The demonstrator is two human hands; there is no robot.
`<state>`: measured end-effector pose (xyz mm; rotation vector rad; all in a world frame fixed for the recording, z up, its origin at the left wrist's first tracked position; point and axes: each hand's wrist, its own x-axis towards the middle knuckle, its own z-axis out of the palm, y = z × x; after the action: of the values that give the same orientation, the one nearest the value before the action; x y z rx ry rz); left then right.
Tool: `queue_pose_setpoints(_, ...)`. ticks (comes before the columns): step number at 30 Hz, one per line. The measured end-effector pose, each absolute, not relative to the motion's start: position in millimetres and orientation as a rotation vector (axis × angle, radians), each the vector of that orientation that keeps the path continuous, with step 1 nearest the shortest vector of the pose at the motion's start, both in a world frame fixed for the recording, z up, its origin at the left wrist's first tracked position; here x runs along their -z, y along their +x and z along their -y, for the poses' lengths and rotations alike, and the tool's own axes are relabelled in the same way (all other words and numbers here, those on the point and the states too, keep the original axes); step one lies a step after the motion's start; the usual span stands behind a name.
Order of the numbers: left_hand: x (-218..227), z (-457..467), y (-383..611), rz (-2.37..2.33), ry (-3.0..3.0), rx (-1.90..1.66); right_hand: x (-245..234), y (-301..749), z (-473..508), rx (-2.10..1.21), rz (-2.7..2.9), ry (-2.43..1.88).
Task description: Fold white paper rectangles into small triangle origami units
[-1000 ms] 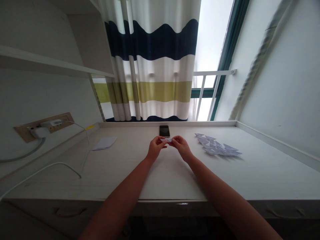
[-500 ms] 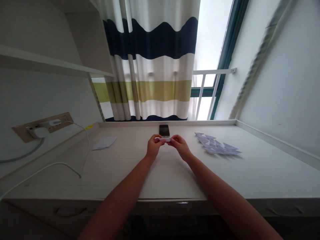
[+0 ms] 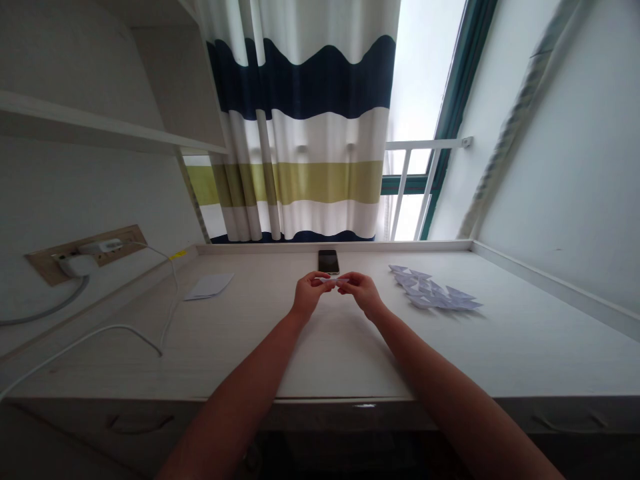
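Above the middle of the pale desk (image 3: 310, 353), my left hand (image 3: 307, 296) and my right hand (image 3: 363, 291) pinch a small folded piece of white paper (image 3: 331, 282) between their fingertips. Both hands are closed on it, thumbs on top. A dark phone (image 3: 329, 262) lies flat just beyond the hands. To the right of my right hand sits a pile of several folded pale paper triangles (image 3: 434, 293).
A sheet of white paper (image 3: 209, 286) lies at the back left. A white cable (image 3: 125, 330) runs from the wall socket strip (image 3: 85, 257) across the desk's left side. A striped curtain (image 3: 305, 133) and window rail (image 3: 425, 145) stand behind; walls close both sides.
The hands stay almost in place; the fingers have shifted slightly on the small paper, which now sits a little flatter between them.
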<state>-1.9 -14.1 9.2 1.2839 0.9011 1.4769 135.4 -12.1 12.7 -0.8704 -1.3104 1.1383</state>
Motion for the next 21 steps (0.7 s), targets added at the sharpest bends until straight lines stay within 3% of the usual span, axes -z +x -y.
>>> queue_pose_setpoints(21, -6.5, 12.2, -5.2, -0.739, 1.068, -1.352, -11.8, 138.3, 13.4, -1.191, 1.278, -0.783)
